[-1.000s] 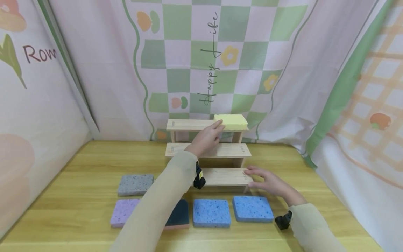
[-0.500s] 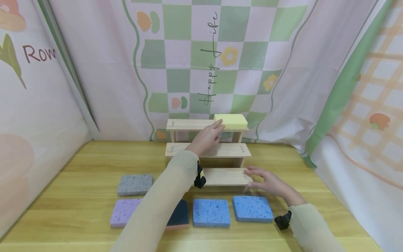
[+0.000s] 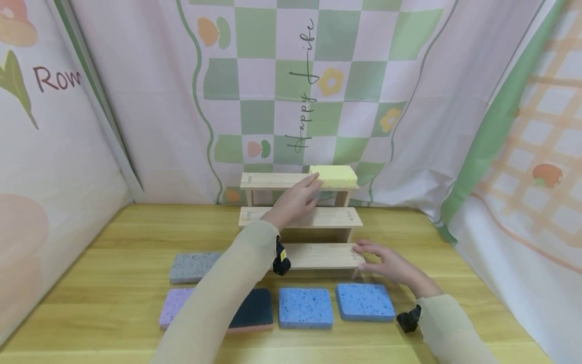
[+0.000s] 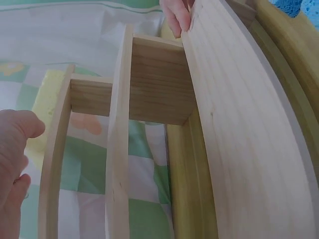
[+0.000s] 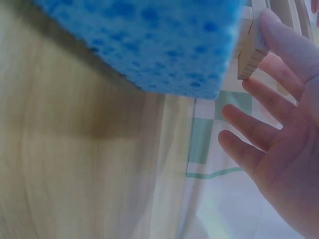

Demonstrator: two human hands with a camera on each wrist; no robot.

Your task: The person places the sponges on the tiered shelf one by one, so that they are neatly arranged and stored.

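Note:
A three-tier wooden shelf rack point(image 3: 325, 256) stands on the table. On the right end of its top tier lies a yellow sponge point(image 3: 335, 176). My left hand point(image 3: 295, 201) reaches over the middle tier, fingertips right at the sponge's left end. In the left wrist view, that hand's bent fingers point(image 4: 25, 127) overlap the yellow sponge point(image 4: 46, 102) without wrapping round it. At the right end of the lowest tier, my right hand point(image 3: 386, 263) holds the board between thumb and index finger. Its other fingers point(image 5: 249, 132) spread loosely in the right wrist view.
Two blue sponges point(image 3: 305, 307) lie in front of the rack. To the left are a dark-topped sponge with a pink base point(image 3: 252, 309), a purple sponge point(image 3: 174, 306) and a grey sponge point(image 3: 193, 267), partly covered by the left sleeve. A checked curtain point(image 3: 295, 76) hangs behind.
My left hand has drawn back slightly to the left and towards me, its arm covering more of the grey and purple sponges. The yellow sponge and my right hand have stayed put.

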